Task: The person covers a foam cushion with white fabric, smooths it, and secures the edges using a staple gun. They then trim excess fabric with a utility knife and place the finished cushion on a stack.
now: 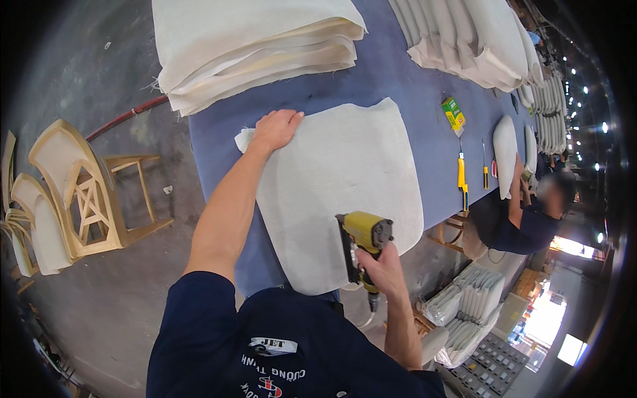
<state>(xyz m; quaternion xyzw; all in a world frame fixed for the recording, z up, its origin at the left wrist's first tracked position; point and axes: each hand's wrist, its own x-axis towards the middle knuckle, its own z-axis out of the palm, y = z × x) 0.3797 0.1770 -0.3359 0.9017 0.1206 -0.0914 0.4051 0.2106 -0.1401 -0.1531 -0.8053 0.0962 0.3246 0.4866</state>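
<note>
A pale, fabric-covered seat pad (338, 172) lies in front of me on the blue-covered table, its loose cloth edge rising at the far side. My left hand (277, 130) grips the far left edge of the pad, fingers curled together over the cloth there. In my right hand (386, 265) is a yellow and black air staple gun (366, 229), held by its handle over the near right part of the pad. A hose runs down from the handle's base. Whether the nose touches the cloth is hard to tell.
Stacked cloth pieces (259, 50) lie at the far left, with piled pads (464, 40) at the far right. A small green and yellow box (453, 114), a yellow-handled knife (462, 172) and a screwdriver (485, 169) lie right. Wooden chairs (86, 192) stand left; a co-worker (531, 219) sits right.
</note>
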